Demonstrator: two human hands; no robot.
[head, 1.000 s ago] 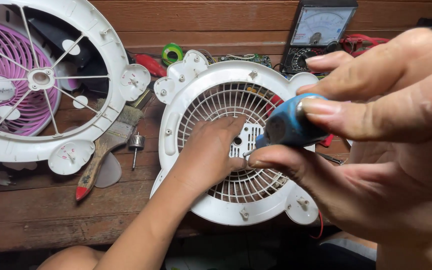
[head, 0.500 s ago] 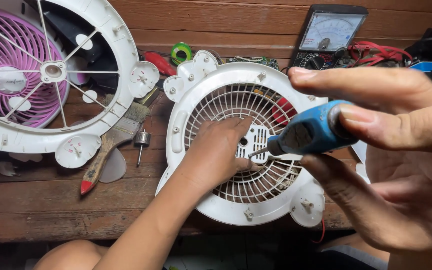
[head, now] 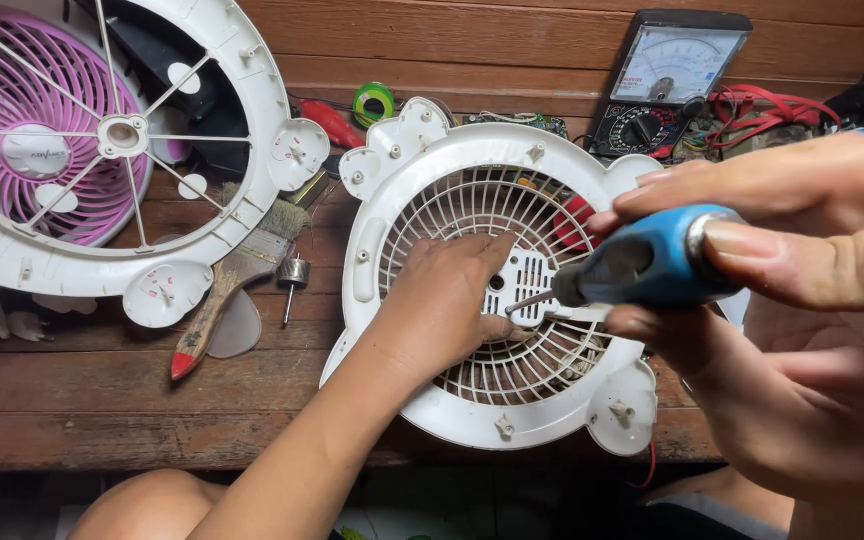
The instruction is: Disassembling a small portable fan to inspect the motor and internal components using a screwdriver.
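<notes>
Two hands work mid-frame: left hand [head: 449, 300] lies flat on the white fan grille [head: 422, 180]; right hand [head: 802, 290] grips a blue screwdriver [head: 642, 268], whose tip could slip off-centre.

Glossy white plastic fan grille [head: 472, 410], rough wood bench [head: 102, 390].

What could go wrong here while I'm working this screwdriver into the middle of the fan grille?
The screwdriver tip sits right beside the left hand's fingertips on the grille hub; a slip could jab them. The right hand grips the handle at a slant, so the tip might cam out. The grille overhangs the table edge near you, so hard pushing might tip it.
</notes>
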